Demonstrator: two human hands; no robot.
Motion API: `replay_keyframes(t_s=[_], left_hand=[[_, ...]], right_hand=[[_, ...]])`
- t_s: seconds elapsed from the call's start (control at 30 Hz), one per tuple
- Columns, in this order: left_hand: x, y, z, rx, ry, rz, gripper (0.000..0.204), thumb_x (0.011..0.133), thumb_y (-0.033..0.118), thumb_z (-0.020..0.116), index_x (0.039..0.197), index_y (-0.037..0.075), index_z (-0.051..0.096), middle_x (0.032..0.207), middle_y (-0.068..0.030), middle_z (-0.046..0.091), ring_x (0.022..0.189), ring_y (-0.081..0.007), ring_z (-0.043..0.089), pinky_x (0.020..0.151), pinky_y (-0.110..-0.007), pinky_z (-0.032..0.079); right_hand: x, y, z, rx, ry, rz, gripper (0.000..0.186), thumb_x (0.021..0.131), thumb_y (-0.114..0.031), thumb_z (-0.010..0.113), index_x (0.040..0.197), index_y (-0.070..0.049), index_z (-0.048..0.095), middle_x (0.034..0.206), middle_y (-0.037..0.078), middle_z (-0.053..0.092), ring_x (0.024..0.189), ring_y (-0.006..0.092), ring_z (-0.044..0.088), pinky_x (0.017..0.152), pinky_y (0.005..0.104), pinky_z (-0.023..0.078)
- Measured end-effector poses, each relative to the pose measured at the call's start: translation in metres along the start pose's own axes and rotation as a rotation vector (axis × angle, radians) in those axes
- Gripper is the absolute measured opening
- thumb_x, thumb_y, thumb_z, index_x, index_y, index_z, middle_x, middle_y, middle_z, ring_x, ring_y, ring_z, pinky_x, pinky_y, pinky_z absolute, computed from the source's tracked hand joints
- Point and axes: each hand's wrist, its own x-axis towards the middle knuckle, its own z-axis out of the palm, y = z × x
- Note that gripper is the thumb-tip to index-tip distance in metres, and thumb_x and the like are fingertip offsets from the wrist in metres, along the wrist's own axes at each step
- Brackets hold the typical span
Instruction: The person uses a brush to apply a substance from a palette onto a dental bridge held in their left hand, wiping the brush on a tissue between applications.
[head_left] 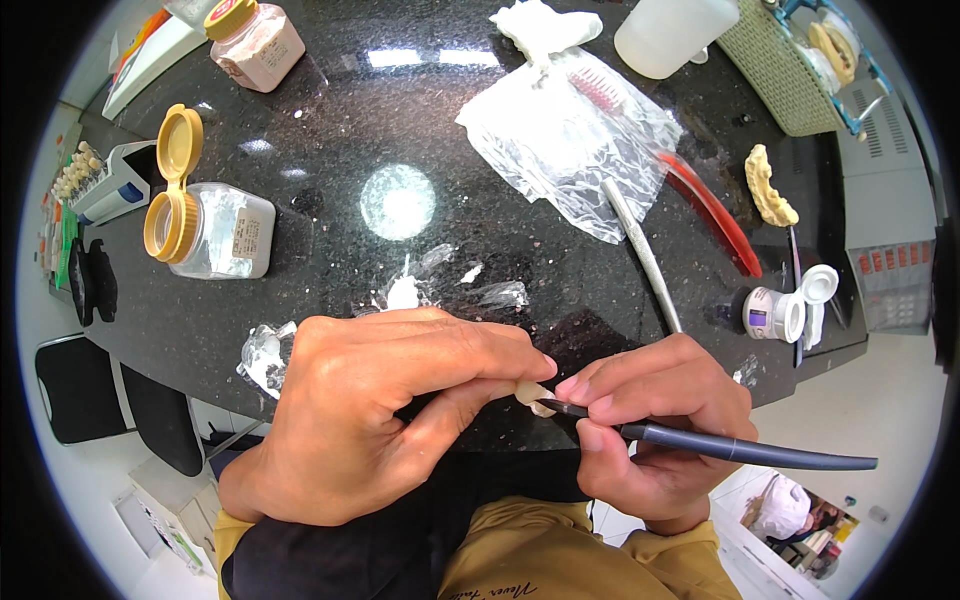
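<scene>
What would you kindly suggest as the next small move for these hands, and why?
I'd probably make one light stroke of the slim dark tool on the small pale piece: the left hand pinches the piece at its fingertips, while the right hand grips the tool pen-like, its tip already at the piece.

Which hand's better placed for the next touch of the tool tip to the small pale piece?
Probably the right hand: it grips the slim dark tool, tip at the small pale piece. The left hand is occupied, holding that piece at its fingertips.
</scene>
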Motion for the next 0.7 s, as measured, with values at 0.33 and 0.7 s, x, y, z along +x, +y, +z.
replay_keyframes(t_s=[0.33, 0.7], left_hand=[[0.0005, 0.0016, -0.0001, 0.011, 0.0, -0.001, 0.029, 0.069, -0.02, 0.066, 0.09, -0.002, 0.077, 0.086, -0.0156, 0.077, 0.077, -0.0212, 0.075, 0.07, -0.028, 0.058], [0.0003, 0.001, 0.0003, 0.001, 0.012, 0.006, 0.03, 0.069, -0.019, 0.066, 0.09, -0.002, 0.078, 0.086, -0.0151, 0.077, 0.076, -0.0207, 0.074, 0.069, -0.028, 0.057]], right_hand=[[-0.001, 0.0015, 0.0008, 0.006, 0.033, -0.014, 0.02, 0.069, 0.004, 0.081, 0.084, -0.004, 0.07, 0.079, 0.009, 0.072, 0.072, 0.0196, 0.074, 0.059, 0.0258, 0.058], [-0.0007, 0.001, 0.0016, -0.03, 0.023, -0.026, 0.021, 0.068, 0.005, 0.08, 0.084, -0.004, 0.07, 0.078, 0.009, 0.072, 0.071, 0.0201, 0.074, 0.059, 0.0259, 0.058]])
